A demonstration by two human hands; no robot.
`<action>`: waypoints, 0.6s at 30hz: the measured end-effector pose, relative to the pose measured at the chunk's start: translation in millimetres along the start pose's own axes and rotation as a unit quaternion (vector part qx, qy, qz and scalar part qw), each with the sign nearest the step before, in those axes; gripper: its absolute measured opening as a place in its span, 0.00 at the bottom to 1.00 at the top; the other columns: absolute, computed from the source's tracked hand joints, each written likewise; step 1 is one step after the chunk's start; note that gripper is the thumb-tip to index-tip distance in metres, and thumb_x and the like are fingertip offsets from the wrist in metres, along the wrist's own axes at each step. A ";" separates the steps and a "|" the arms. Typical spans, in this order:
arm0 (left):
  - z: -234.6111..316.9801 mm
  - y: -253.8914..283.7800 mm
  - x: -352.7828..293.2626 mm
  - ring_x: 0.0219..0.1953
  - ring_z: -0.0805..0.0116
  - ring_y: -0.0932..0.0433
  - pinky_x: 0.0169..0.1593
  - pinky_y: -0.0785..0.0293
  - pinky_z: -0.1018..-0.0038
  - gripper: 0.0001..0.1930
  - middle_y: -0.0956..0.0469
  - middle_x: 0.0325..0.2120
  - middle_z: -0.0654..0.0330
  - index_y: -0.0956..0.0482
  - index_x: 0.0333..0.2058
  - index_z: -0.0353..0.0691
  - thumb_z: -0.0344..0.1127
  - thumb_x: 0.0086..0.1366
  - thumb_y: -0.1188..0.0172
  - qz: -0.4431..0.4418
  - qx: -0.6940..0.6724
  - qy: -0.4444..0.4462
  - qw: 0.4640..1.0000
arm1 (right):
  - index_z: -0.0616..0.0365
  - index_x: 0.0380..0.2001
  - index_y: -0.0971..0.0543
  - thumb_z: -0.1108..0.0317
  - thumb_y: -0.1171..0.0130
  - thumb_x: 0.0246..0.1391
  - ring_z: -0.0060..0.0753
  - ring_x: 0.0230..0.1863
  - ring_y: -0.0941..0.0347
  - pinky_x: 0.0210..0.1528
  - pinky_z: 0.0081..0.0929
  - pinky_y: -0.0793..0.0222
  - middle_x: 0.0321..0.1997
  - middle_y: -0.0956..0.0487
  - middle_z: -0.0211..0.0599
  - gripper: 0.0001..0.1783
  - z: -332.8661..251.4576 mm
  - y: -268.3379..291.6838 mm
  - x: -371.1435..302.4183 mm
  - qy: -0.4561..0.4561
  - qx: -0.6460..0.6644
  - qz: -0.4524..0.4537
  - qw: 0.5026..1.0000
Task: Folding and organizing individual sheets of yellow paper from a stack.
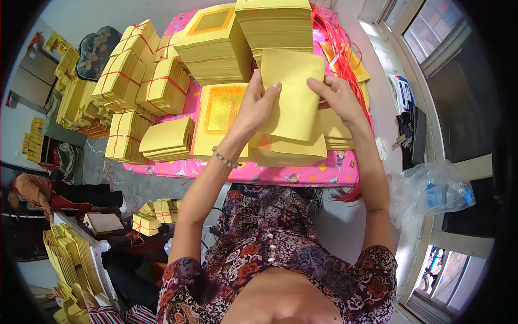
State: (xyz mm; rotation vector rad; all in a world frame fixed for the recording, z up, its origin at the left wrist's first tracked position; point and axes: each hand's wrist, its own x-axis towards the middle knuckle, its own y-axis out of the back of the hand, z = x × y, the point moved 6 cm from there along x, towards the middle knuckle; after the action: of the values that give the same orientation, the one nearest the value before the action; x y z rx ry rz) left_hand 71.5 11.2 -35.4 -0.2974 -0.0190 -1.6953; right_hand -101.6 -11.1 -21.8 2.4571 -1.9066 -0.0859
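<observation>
Both my hands hold up a thin stack of yellow paper sheets (294, 94) above the table. My left hand (258, 102) grips its left edge, with a bead bracelet on that wrist. My right hand (337, 94) pinches its right edge. Under the held sheets lies a low pile of yellow paper (288, 152) at the table's near edge. Just left of it lies a sheet with a gold foil square (218, 116).
The table has a pink patterned cover (302, 174). Tall loose stacks of yellow paper (216, 46) stand at the back, bundles tied with red string (162, 86) at left, and red strings (337, 40) at right. More bundles lie on the floor at left. A clear plastic bag (429, 189) sits at right.
</observation>
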 end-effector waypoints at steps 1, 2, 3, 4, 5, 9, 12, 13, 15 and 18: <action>0.9 -0.7 2.6 0.47 0.75 0.30 0.51 0.34 0.75 0.16 0.28 0.47 0.58 0.37 0.52 0.34 0.32 0.68 0.51 -0.006 -0.006 -0.015 1.000 | 0.61 0.40 0.22 0.57 0.44 0.57 0.16 0.30 0.24 0.33 0.18 0.27 0.32 0.20 0.30 0.17 7.1 0.7 -0.7 -0.010 -0.018 -0.016 1.000; -1.3 -1.3 4.3 0.47 0.75 0.30 0.51 0.34 0.75 0.16 0.28 0.47 0.58 0.37 0.52 0.34 0.32 0.68 0.51 -0.008 -0.006 -0.011 1.000 | 0.60 0.39 0.22 0.56 0.43 0.57 0.17 0.29 0.24 0.32 0.18 0.27 0.31 0.20 0.29 0.18 12.4 0.5 -1.4 -0.019 -0.035 -0.032 0.999; -5.1 -2.4 5.7 0.47 0.75 0.30 0.51 0.34 0.75 0.17 0.28 0.47 0.58 0.37 0.52 0.33 0.32 0.68 0.51 -0.014 -0.002 0.002 1.000 | 0.60 0.39 0.22 0.56 0.43 0.57 0.17 0.29 0.24 0.32 0.18 0.27 0.31 0.20 0.29 0.18 15.0 2.0 -1.2 -0.022 -0.034 -0.030 0.999; -7.9 -2.8 6.8 0.47 0.75 0.30 0.51 0.34 0.75 0.17 0.28 0.47 0.58 0.38 0.53 0.32 0.32 0.68 0.51 -0.019 0.003 0.015 1.000 | 0.60 0.38 0.21 0.55 0.43 0.57 0.17 0.28 0.24 0.31 0.18 0.27 0.30 0.20 0.29 0.17 14.9 2.7 0.9 -0.007 -0.039 -0.023 0.999; -9.4 -2.8 7.3 0.47 0.75 0.30 0.51 0.34 0.75 0.17 0.28 0.47 0.58 0.38 0.53 0.32 0.32 0.68 0.51 -0.020 0.004 0.018 1.000 | 0.59 0.38 0.21 0.55 0.43 0.57 0.17 0.27 0.24 0.30 0.18 0.27 0.30 0.20 0.29 0.17 14.2 2.9 1.5 0.009 -0.045 -0.016 0.999; -6.9 -3.3 8.4 0.47 0.72 0.29 0.51 0.33 0.74 0.18 0.28 0.47 0.55 0.39 0.53 0.31 0.32 0.67 0.51 -0.006 0.003 0.027 1.000 | 0.61 0.36 0.20 0.52 0.41 0.54 0.17 0.27 0.24 0.29 0.17 0.28 0.28 0.19 0.30 0.21 12.6 4.0 -1.1 -0.020 -0.058 -0.003 0.998; -4.6 -2.9 8.9 0.48 0.70 0.29 0.53 0.34 0.73 0.16 0.29 0.47 0.53 0.39 0.51 0.30 0.30 0.67 0.52 -0.002 -0.007 0.033 0.999 | 0.61 0.36 0.20 0.52 0.41 0.54 0.16 0.26 0.24 0.27 0.16 0.29 0.28 0.19 0.30 0.20 20.1 0.5 -4.3 -0.054 -0.049 -0.048 0.996; -4.6 -3.3 9.6 0.49 0.70 0.30 0.53 0.34 0.73 0.17 0.29 0.48 0.52 0.39 0.51 0.29 0.30 0.67 0.52 -0.005 -0.006 0.032 0.999 | 0.61 0.36 0.20 0.52 0.41 0.54 0.16 0.25 0.25 0.26 0.15 0.29 0.27 0.19 0.30 0.20 22.5 0.6 -2.6 -0.041 -0.056 -0.051 0.996; -7.8 -4.0 10.2 0.50 0.70 0.30 0.53 0.34 0.73 0.17 0.30 0.48 0.52 0.40 0.52 0.30 0.30 0.67 0.52 -0.001 -0.002 0.034 0.999 | 0.61 0.35 0.20 0.52 0.41 0.54 0.16 0.25 0.25 0.25 0.15 0.30 0.27 0.19 0.30 0.20 24.0 0.9 -2.7 -0.028 -0.063 -0.053 0.996; -11.7 0.3 11.7 0.50 0.69 0.31 0.54 0.35 0.72 0.18 0.30 0.49 0.52 0.40 0.53 0.31 0.30 0.67 0.52 0.012 0.003 0.036 0.999 | 0.61 0.34 0.20 0.52 0.40 0.54 0.16 0.24 0.26 0.25 0.14 0.30 0.26 0.19 0.31 0.20 21.4 -1.8 -3.1 -0.031 -0.064 -0.038 0.997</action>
State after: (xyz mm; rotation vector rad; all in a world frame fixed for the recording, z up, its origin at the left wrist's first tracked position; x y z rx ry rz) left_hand 68.2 -2.4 -44.3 -0.2319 0.0322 -1.6815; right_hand -102.0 -7.5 -43.2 2.4687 -1.7689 -0.2812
